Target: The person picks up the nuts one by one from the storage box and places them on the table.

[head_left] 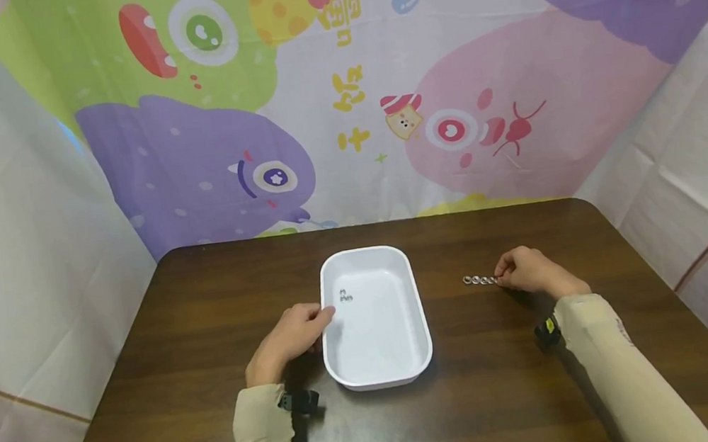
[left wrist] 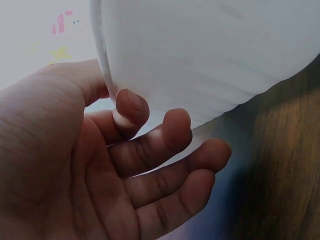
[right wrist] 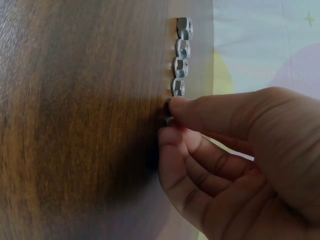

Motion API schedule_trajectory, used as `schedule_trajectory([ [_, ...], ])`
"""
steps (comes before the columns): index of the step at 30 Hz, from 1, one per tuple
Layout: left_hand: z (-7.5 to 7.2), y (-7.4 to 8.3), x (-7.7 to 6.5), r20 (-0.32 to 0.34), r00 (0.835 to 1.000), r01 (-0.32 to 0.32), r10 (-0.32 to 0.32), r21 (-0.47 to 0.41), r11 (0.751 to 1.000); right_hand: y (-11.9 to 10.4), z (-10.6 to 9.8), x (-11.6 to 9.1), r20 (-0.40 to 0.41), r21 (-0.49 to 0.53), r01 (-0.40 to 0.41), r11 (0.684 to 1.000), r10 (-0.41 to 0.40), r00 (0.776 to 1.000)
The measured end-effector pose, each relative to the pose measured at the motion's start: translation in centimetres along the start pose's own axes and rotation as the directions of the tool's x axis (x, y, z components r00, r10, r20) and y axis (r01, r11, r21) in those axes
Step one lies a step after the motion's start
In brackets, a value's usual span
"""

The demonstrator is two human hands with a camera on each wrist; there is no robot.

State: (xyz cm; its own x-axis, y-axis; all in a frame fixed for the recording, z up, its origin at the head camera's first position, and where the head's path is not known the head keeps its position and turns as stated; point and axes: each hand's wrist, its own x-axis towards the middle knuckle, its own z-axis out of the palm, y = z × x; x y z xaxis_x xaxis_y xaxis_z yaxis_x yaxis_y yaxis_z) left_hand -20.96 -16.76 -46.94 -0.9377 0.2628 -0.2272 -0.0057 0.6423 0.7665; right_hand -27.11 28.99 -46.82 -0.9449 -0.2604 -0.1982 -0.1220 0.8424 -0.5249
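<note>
A white rectangular tray [head_left: 379, 371] stands on the table, with a few small metal nuts [head_left: 346, 296] inside near its left wall. At the tray's left rim, my left hand [head_left: 291, 334] grips with the thumb over the edge; in the left wrist view the index finger bends against the outer wall and the other fingers hang off it. To the right of the tray lies a row of hex nuts [right wrist: 181, 66], end to end. My right hand [head_left: 528, 272] pinches a nut [right wrist: 169, 121] at the row's near-right end between thumb and index finger, mostly covering it.
The brown wooden table [head_left: 218, 277] carries the tray and nuts. Behind it hangs a cartoon-printed cloth [head_left: 350, 179], and pale sheets hang at both sides. Each wrist wears a black strapped device.
</note>
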Motion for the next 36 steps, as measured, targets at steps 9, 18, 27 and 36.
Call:
schedule_trajectory([
  [9,-0.1,0.1,0.0,0.007,1.000,-0.005,0.005,-0.007,1.000,0.0,-0.1,-0.2,-0.004,0.003,0.003,1.000,-0.003,1.000],
  [18,0.0,-0.1,0.0,0.007,1.000,0.000,0.000,-0.007,1.000,0.3,0.1,-0.3,-0.040,0.017,0.036,0.999,-0.035,0.999],
  [27,-0.1,0.0,-0.2,0.004,1.000,0.004,-0.004,-0.009,1.000,0.3,-0.2,-0.9,-0.059,0.050,0.024,0.998,-0.021,0.998],
  [36,-0.1,-0.1,-0.2,0.002,1.000,0.007,-0.007,0.004,1.000,-0.3,-0.5,-1.3,-0.146,0.079,0.043,0.996,-0.031,0.989],
])
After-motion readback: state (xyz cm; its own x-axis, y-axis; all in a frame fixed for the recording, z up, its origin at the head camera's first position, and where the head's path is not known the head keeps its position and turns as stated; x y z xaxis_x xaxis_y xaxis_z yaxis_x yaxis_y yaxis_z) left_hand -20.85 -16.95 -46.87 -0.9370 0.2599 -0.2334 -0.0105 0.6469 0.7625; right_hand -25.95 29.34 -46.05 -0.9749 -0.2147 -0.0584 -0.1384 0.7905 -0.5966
